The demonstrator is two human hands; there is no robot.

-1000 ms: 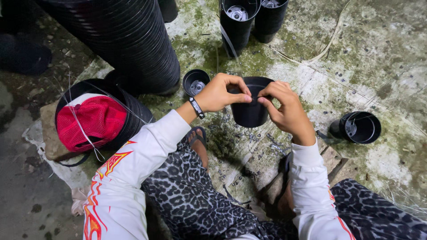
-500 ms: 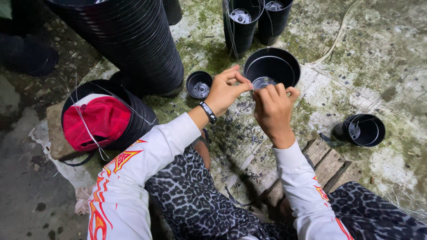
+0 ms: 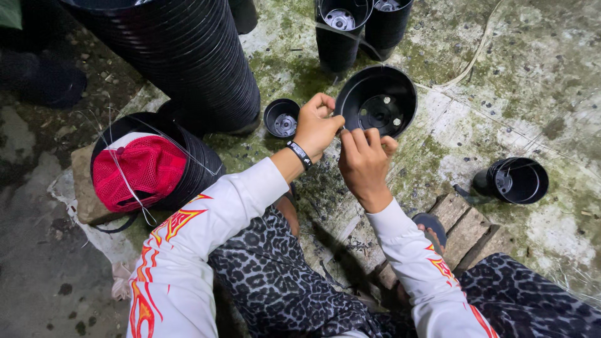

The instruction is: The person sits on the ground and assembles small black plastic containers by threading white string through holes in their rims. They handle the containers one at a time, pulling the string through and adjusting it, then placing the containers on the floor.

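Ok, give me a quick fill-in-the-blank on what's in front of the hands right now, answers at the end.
1. Both hands, the left hand and the right hand, meet at the rim of a black ____ pot.
2. The wristband sits on the ____ wrist.
3. A ____ mesh cap rests on a stack of pots.
4. The small pot beside the left hand stands ____.

Missing words: plastic; left; red; upright

A round black plastic pot [image 3: 377, 100], tipped so its open mouth faces up toward us. The inside is bare; the base shows a ring of drainage holes around a raised centre. Its near rim is pinched at the left hand [image 3: 316, 127] and right hand [image 3: 363, 161], above the mossy concrete floor [image 3: 532, 81].
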